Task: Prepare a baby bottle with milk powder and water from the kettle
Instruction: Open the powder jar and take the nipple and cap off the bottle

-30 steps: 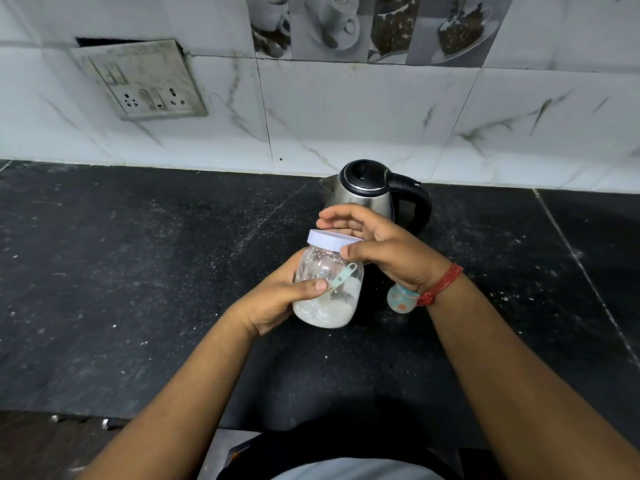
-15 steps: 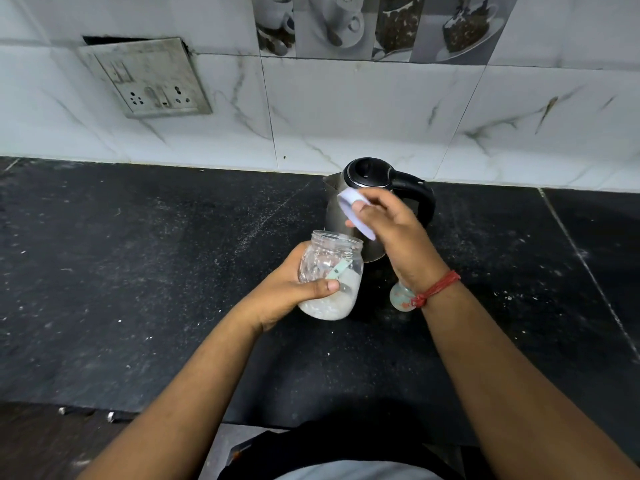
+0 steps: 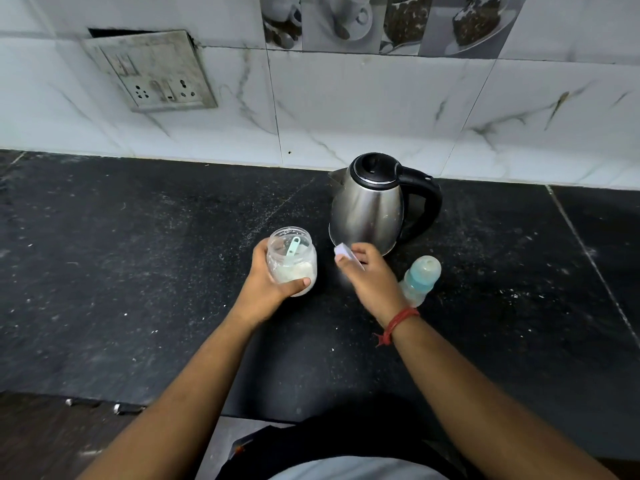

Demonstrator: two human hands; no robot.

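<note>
The left hand (image 3: 273,289) wraps its fingers round the open powder jar (image 3: 291,261), scoop (image 3: 293,245) inside. The right hand (image 3: 369,275) pinches the lid (image 3: 346,252) low over the table (image 3: 138,271). The baby bottle (image 3: 420,280) stands beside the kettle (image 3: 369,206). The jar looks light, rigid and smooth: grip mid-body.

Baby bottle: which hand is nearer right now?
Right. The right hand, pinching the jar lid, sits just left of the baby bottle. The left hand grips the powder jar farther left.
</note>
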